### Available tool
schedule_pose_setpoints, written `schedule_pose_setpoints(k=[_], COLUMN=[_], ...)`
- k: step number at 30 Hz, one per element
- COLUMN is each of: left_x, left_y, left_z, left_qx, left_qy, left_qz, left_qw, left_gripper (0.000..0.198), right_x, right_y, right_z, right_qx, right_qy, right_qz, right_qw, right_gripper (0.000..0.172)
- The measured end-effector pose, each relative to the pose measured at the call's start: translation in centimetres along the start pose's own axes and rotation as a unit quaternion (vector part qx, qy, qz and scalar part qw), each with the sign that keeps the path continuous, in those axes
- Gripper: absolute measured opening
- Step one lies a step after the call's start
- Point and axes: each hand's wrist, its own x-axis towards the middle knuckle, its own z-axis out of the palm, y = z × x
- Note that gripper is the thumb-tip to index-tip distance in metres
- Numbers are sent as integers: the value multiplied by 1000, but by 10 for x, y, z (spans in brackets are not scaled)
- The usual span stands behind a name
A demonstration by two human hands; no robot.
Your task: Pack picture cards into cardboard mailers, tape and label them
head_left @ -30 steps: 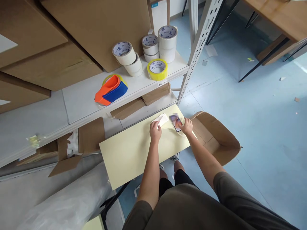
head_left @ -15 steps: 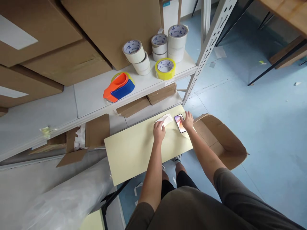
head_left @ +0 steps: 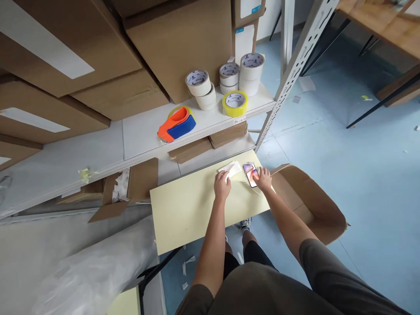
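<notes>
My left hand (head_left: 222,185) rests on a pale yellow board (head_left: 197,205), its fingers closed on the near end of a small white folded paper (head_left: 231,169). My right hand (head_left: 264,179) lies on the board's far right corner, fingers on a smartphone (head_left: 252,174) with a lit screen. The two hands are a short span apart. My legs and shoes show below the board.
An open cardboard box (head_left: 308,201) lies on the blue floor right of the board. A white metal shelf (head_left: 138,131) holds an orange-and-blue tape dispenser (head_left: 176,124), several white tape rolls (head_left: 201,85), a yellow roll (head_left: 235,103) and large cartons. Plastic wrap (head_left: 88,271) lies lower left.
My view has shifted, so the shelf sits lower and further right in the picture. Both hands have stayed on the paper and the phone; the right hand slid slightly along the phone.
</notes>
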Motion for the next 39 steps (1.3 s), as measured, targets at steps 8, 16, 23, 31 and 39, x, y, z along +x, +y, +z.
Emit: schedule_pose_setpoints(k=[8, 16, 23, 31, 39], left_x=[1, 8, -1, 7, 14], left_y=[1, 14, -2, 0, 10], left_z=[1, -15, -3, -4, -14], left_qx=[1, -9, 2, 7, -15], left_qy=[-5, 6, -2, 4, 8], left_qz=[-4, 5, -5, -2, -4], left_qw=[1000, 1000, 1000, 1000, 1000], left_gripper=[35, 39, 36, 36, 38], right_x=[39, 3, 10, 39, 8], right_y=[-35, 1, -6, -35, -23], right_z=[-23, -25, 10, -24, -61], right_qx=[63, 45, 13, 58, 61], right_qy=[87, 75, 61, 122, 135], right_qz=[-54, -71, -22, -71, -114], right_qw=[993, 994, 998, 988, 982], right_gripper=[71, 70, 70, 68, 63])
